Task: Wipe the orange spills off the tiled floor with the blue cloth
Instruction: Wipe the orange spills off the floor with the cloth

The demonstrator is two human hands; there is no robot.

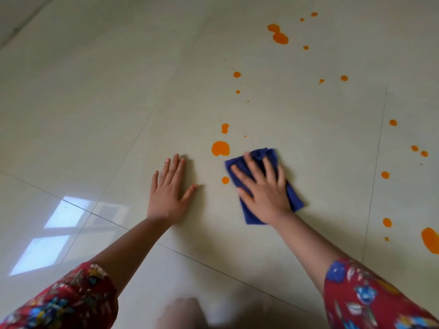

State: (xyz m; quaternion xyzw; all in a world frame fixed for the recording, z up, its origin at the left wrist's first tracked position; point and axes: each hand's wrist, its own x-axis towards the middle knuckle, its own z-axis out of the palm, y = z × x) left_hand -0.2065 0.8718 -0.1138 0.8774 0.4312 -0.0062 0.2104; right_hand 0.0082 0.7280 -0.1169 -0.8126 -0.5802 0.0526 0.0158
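Observation:
A folded blue cloth (pixel 293 195) lies flat on the pale tiled floor (pixel 95 103). My right hand (pixel 262 189) presses down on it with fingers spread and straight. Just left of the cloth are a large orange spill (pixel 220 148), a small orange drop (pixel 225 180) and a smaller blot (pixel 224 128) above. My left hand (pixel 169 188) rests flat on the bare tile, fingers straight, holding nothing. More orange drops lie further away, including a double blot (pixel 278 35) at the top and a big patch (pixel 431 239) at the right edge.
Several small orange drops dot the tile to the right (pixel 385 175) and further ahead (pixel 236 74). Dark grout lines (pixel 373 174) cross the floor. A bright window reflection (pixel 54 233) shines on the left tile. A blurred knee (pixel 183 313) shows at the bottom.

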